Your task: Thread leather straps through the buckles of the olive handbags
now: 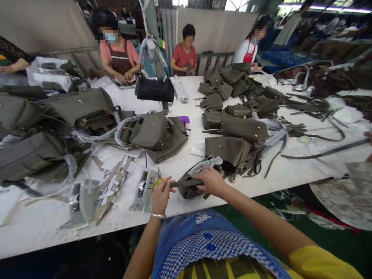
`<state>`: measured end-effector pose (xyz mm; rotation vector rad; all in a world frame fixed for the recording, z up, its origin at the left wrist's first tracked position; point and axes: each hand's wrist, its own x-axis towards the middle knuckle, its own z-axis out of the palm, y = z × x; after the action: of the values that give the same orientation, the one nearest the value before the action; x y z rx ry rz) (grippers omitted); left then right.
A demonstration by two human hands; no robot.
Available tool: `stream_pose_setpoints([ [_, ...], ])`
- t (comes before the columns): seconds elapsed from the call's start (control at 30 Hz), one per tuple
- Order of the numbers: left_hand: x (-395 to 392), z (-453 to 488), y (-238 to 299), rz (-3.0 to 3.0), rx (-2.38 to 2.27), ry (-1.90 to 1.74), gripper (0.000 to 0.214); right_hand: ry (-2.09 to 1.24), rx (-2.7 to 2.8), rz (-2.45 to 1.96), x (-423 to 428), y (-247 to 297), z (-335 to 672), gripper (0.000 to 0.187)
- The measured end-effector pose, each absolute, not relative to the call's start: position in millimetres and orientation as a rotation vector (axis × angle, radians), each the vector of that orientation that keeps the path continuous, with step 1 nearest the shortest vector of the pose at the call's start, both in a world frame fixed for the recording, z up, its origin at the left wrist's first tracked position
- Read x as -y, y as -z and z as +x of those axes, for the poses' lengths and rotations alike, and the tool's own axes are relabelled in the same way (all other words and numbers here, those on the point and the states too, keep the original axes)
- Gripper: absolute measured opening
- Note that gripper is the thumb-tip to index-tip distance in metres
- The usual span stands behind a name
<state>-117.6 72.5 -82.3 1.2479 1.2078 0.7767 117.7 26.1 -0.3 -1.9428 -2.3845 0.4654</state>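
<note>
Watching through the head camera on my end, the nearest thing is a blue apron (186,224), then my two bare hands by the near edge of the desk (35,232). The left grip (161,192) has one end of a dark strap (186,183) pinched, and the right grip (210,180) is closed on the other end, so neither one is hanging wide. The strap runs pretty straight between them, across a small bag (190,192) with a plastic-wrapped handle (206,165). Can't tell whether it's attached to that bag.

My read: this is the strap-handling step, with the strap stretched between both hands. Next move calls for a firm pinch at each end and no twist, imo.

Right by the left grip there's a pair of yellow-handled scissors (156,184), plus what looks like a tape dispenser (144,190) and a mess of loose strips (112,186) further left.

Further out: a flapped bag (225,149) just behind the small one, heaps of olive bags (241,128) to the right and left, and a black bag (155,88). On the far side, people at work: one in pink sleeves (132,52), one in red (183,56).
</note>
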Motion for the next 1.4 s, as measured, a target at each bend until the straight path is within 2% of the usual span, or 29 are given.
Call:
stream_pose_setpoints([
  [0.1,-79,-155,103,1.247,-1.453,-0.806,0.051,-0.437,2.397,-2.001,-28,-8,123,0.012],
  [0.2,-77,-182,118,1.354,-1.629,-0.732,0.043,-0.484,2.389,-1.972,-31,-13,123,0.013],
  [0.33,-70,-177,107,1.701,-1.726,-0.652,0.032,-0.612,2.296,-1.845,-36,-21,121,0.027],
  [0.47,-73,-131,65,2.031,-1.366,-0.742,0.036,-0.669,2.232,-1.666,-45,-31,116,0.041],
  [0.57,-79,-97,33,1.907,-0.969,-0.635,0.039,-0.565,2.258,-1.529,-48,-36,110,0.041],
  [0.7,-86,-83,14,1.747,-0.761,-0.470,0.037,-0.419,2.080,-1.568,-29,-33,115,0.043],
  [0.77,-88,-86,15,1.667,-0.717,-0.445,0.038,-0.406,1.849,-1.667,-11,-26,120,0.033],
  [0.83,-89,-90,21,1.577,-0.686,-0.451,0.040,-0.555,1.562,-1.779,6,-15,121,0.023],
  [0.9,-89,-92,28,1.497,-0.650,-0.458,0.047,-0.947,1.224,-1.814,17,-4,117,0.034],
  [0.97,-89,-93,31,1.434,-0.598,-0.438,0.057,-1.392,0.850,-1.662,20,5,111,0.046],
  [1.03,-90,-94,32,1.380,-0.526,-0.387,0.064,-1.577,0.544,-1.419,18,10,107,0.049],
  [1.2,-93,-94,27,1.416,-0.455,-0.325,0.058,-1.421,0.349,-1.229,7,3,114,0.034],
  [1.4,-83,-76,29,1.431,-0.691,-0.462,0.034,-1.359,0.498,-1.257,6,-19,109,0.040],
])
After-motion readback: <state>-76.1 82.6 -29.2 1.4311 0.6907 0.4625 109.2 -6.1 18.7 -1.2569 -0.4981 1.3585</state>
